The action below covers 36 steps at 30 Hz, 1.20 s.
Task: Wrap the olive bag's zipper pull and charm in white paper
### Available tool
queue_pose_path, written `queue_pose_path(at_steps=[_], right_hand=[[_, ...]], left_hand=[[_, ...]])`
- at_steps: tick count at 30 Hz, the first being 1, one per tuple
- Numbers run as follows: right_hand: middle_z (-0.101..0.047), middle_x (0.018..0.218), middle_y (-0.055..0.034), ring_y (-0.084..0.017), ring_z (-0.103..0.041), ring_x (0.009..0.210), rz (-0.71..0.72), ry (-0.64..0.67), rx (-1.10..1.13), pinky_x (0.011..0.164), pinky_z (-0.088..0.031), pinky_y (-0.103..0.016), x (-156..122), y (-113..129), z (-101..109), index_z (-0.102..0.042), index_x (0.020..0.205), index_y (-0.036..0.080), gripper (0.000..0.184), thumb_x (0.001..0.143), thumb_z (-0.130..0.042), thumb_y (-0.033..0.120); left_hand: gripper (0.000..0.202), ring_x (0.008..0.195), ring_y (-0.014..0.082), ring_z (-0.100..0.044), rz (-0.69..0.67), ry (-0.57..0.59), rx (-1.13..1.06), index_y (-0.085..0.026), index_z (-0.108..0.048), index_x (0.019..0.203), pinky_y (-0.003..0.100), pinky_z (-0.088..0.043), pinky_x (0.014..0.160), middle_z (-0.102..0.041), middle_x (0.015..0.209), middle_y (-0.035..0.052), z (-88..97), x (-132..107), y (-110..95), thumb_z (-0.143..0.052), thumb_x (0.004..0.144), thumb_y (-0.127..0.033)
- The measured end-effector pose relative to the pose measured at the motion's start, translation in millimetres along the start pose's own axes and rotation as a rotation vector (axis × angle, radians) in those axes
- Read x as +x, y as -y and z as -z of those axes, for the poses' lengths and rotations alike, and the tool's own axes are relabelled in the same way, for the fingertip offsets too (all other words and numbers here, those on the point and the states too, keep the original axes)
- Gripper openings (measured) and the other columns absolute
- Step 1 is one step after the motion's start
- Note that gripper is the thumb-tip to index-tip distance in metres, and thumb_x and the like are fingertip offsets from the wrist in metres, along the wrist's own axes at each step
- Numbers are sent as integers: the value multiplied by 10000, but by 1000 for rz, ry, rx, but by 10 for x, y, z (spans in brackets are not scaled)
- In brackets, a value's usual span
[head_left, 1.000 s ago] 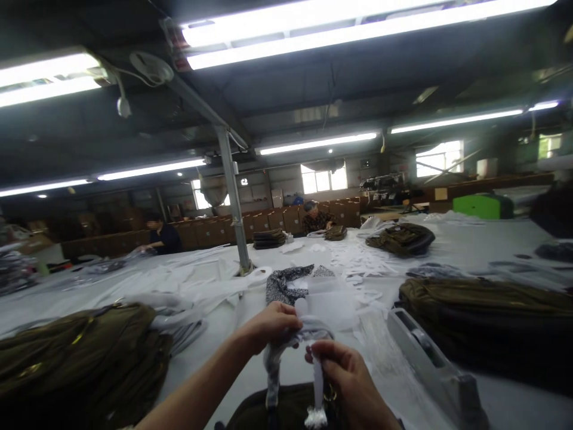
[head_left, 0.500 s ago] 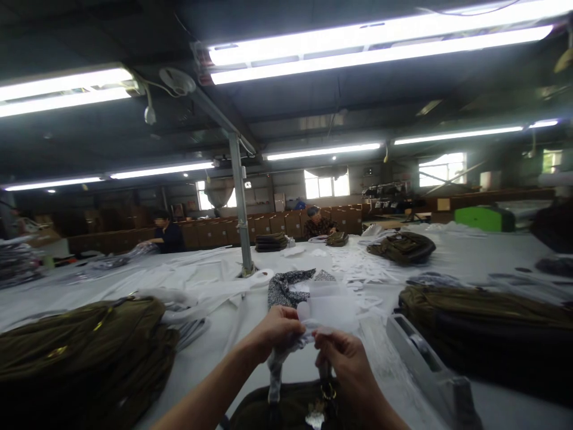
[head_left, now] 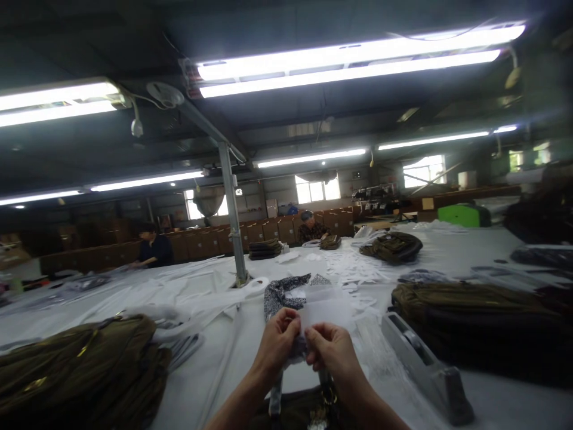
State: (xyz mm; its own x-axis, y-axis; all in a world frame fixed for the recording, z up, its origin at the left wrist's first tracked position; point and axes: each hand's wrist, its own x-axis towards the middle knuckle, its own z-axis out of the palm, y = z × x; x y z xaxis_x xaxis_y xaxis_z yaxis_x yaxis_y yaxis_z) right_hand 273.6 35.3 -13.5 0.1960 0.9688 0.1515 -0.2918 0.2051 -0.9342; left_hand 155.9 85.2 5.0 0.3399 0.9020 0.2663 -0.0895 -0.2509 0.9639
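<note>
My left hand [head_left: 278, 337] is closed, thumb and fingers pinching a small thin white piece [head_left: 304, 319], perhaps paper or film. Close beside it, my right hand [head_left: 330, 346] is closed too, its fingertips by the lower edge of the same piece. Both hands are over the handle [head_left: 276, 394] of a dark olive bag [head_left: 290, 406] at the bottom edge. Greyish wrapping shows on the handle below my fingers, and its top is hidden by them. Just beyond lie a stack of white sheets [head_left: 329, 304] and a black-and-white speckled cloth [head_left: 280, 295].
Olive bags are piled at left [head_left: 89, 364] and right [head_left: 474, 322]. A grey tape dispenser [head_left: 425, 364] stands right of my hands. White scraps [head_left: 358, 269] cover the table further off. A metal post [head_left: 231, 215] rises behind. Two people work across the table.
My hands have come closer together and a little higher, with the white piece now upright between them. The view has turned slightly right and up.
</note>
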Motion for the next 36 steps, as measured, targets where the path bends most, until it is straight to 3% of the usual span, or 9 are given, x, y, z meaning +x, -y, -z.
queue_pose_path(at_steps=[6, 12, 17, 22, 25, 29, 33, 36], right_hand=[[-562, 395, 20, -91, -480, 297, 1, -42, -23, 288, -378, -167, 102, -108, -5, -568, 775, 116, 476, 602, -693, 542], [-522, 359, 35, -87, -456, 262, 17, -92, -99, 252, -329, -152, 115, -84, -31, -537, 693, 142, 428, 661, -626, 559], [-487, 373, 62, -64, -387, 218, 22, -155, -192, 212, -219, -149, 142, -80, -41, -519, 634, 157, 287, 684, -601, 428], [-480, 409, 59, -51, -389, 275, 104, -242, -203, 244, -256, -150, 166, -115, -32, -510, 567, 156, 199, 670, -595, 304], [-488, 407, 52, -63, -415, 292, 87, -138, -54, 276, -299, -160, 144, -77, -2, -527, 601, 147, 264, 676, -622, 381], [-615, 548, -20, -113, -570, 467, 80, 68, 72, 484, -484, -217, 109, -31, 74, -610, 719, 102, 350, 668, -670, 443], [-592, 469, -17, -94, -511, 390, 100, -2, -1, 389, -418, -184, 125, -40, 108, -636, 704, 80, 379, 671, -674, 456], [-580, 454, -6, -82, -484, 360, 139, -55, -65, 337, -354, -162, 149, -30, 96, -646, 733, 78, 370, 701, -648, 447]], left_hand=[[237, 399, 87, -481, -55, 46, -15, -192, -456, 822, 178, -318, 404, -560, 519, -51, -66, -84, -52, -540, 788, -411], [266, 386, 98, -481, -111, -10, 44, -195, -478, 822, 183, -319, 391, -548, 506, -49, -149, -147, -79, -548, 770, -446], [259, 429, 98, -482, -159, -96, 114, -187, -520, 773, 185, -348, 408, -549, 532, -37, -203, -178, -20, -566, 742, -441], [234, 459, 94, -464, -178, -147, 176, -186, -538, 738, 172, -341, 419, -529, 530, -38, -242, -183, 98, -544, 756, -419], [252, 455, 102, -481, -166, -143, 128, -184, -540, 748, 184, -378, 425, -535, 528, -35, -242, -161, 123, -563, 742, -435], [291, 526, 124, -537, -145, -118, 77, -160, -560, 747, 208, -444, 486, -590, 595, -1, -230, -158, 82, -616, 707, -443], [378, 439, 103, -490, -84, -61, 105, -146, -532, 625, 199, -399, 428, -525, 491, -13, -215, -115, 9, -548, 751, -502], [324, 398, 101, -475, -6, -89, 109, -164, -514, 740, 193, -359, 396, -528, 470, -37, -171, 10, -50, -583, 736, -480]])
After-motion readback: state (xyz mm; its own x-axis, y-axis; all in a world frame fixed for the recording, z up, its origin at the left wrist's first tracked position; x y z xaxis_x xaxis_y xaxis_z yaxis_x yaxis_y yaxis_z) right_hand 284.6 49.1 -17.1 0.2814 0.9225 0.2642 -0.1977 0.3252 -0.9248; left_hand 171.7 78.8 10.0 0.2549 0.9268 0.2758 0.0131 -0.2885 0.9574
